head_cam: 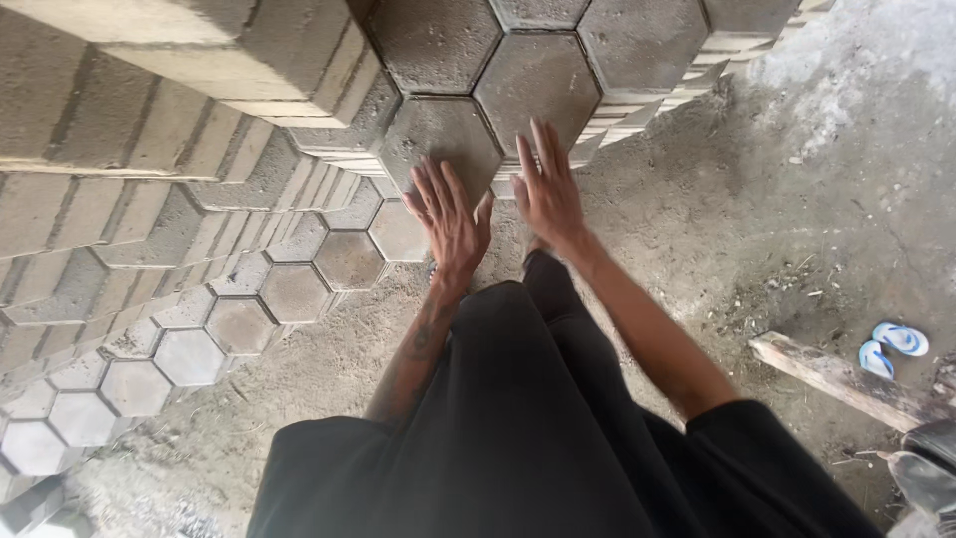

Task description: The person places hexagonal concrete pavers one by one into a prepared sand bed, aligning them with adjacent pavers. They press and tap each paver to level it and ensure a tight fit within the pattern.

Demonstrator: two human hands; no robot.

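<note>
Only one view was provided, taken from a camera worn on the head and tilted steeply downward. The stacked hexagonal pavers [438, 139] were seen at close range, filling the upper and left parts of the frame, with the left hand [448, 214] and right hand [548, 189] laid flat on them near the centre. The wearer's black clothing [518, 428] was seen along the bottom edge, and the dirt floor [777, 199] on the right. No second view was supplied, so nothing was shared.

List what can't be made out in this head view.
- Feet: hidden by the black trousers.
- Left hand and right hand palms: face down on the hexagonal paver, contact unseen.
- Paver stack: cut by the top and left edges.
- Dark object: cut by the right edge.
</note>
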